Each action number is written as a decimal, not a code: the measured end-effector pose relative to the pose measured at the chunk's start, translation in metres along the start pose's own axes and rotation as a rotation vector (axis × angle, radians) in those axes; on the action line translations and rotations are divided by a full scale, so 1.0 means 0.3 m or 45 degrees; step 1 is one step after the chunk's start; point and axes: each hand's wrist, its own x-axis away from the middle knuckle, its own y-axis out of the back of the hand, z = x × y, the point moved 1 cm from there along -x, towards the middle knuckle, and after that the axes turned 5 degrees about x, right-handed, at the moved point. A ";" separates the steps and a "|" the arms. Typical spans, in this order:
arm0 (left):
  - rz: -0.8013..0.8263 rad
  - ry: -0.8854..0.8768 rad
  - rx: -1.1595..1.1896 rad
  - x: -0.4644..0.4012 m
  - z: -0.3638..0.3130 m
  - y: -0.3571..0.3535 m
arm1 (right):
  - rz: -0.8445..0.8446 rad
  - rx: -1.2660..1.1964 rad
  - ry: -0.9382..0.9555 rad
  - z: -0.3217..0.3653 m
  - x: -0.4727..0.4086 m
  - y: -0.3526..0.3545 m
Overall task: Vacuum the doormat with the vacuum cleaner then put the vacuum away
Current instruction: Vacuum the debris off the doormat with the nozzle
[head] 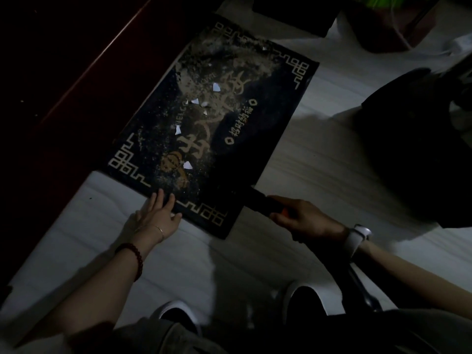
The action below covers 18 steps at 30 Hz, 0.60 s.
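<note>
Frame was very dim and underexposed overall; the pale floor (pixel 293 139) gave the only mid-tones, while the far-left corner and the right side fell to near black with no detail. A soft-edged shadow lay across the near-right part of the doormat (pixel 204 129), hiding the pattern there, and small white scraps (pixel 216 86) on it read as the brightest spots. Focus was soft throughout, with noise in the darks, and the straight red-brown edge (pixel 97 60) at far left bowed slightly from wide-angle distortion.
</note>
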 end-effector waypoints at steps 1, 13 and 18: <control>0.003 -0.002 0.008 -0.001 0.000 0.001 | 0.010 0.021 -0.002 0.002 -0.004 -0.014; -0.007 -0.012 0.039 -0.037 0.026 -0.020 | -0.052 0.224 0.127 0.039 -0.032 -0.065; -0.053 -0.074 0.076 -0.046 0.046 -0.027 | -0.326 0.516 0.141 0.041 -0.139 -0.056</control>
